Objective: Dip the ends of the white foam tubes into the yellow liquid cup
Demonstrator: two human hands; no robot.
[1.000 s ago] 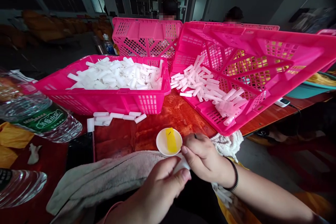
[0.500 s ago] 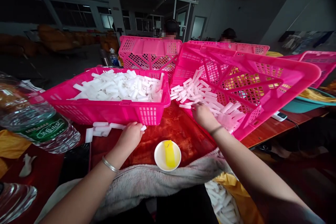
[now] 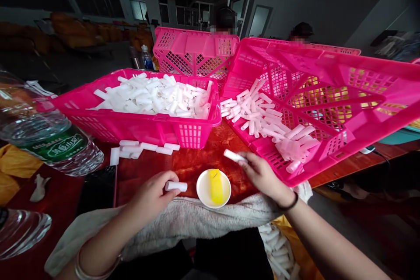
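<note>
My left hand is closed around a short white plastic tube, just left of a small white bowl. A yellow block rests in that bowl. To the bowl's upper right, my right hand pinches another white tube, tilted above the red tabletop. Several loose tubes lie in front of the left pink basket, which is heaped with white tubes. More tubes are spread inside a pink basket lying on its side.
A large water bottle leans at the left, with a second clear bottle nearer me. A grey towel covers the table's front edge. Below right is a yellow bag of tubes. Two people sit behind the far baskets.
My right hand has come out of the tipped basket toward me with a tube. My left hand has moved nearer me, holding a tube, away from the loose tubes by the basket.
</note>
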